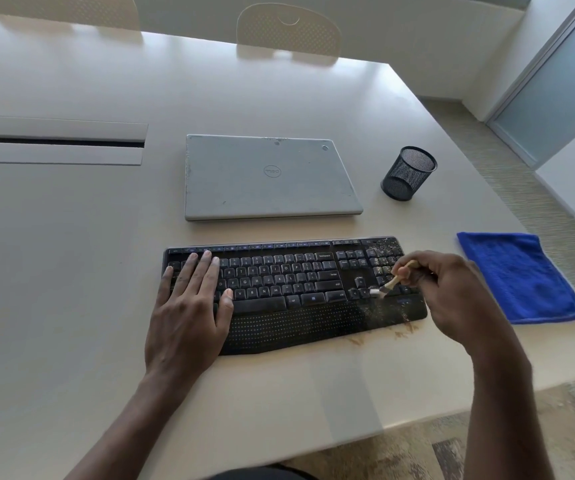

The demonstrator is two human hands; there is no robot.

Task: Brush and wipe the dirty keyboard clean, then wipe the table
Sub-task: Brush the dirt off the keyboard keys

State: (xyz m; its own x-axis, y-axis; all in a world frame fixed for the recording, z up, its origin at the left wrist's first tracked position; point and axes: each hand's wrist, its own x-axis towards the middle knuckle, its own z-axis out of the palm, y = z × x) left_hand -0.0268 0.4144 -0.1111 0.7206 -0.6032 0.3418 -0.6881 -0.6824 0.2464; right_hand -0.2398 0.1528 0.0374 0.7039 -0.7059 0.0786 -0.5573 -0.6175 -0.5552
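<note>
The table (71,254) bears the keyboard (296,323), dirt-speckled beneath the right hand (452,292). A blue cloth (518,275) lies just right of that grip, and the flat left hand (185,306) well left. The right hand pinches a brush (391,282), bristles on keys.

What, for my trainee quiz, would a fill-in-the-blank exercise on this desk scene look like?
1. The right hand holds a small ____ against the keyboard.
2. The left hand rests flat on the keyboard's ____ end.
3. The folded cloth beside the keyboard is ____.
4. The laptop lid is ____.
Missing words: brush; left; blue; closed.
</note>
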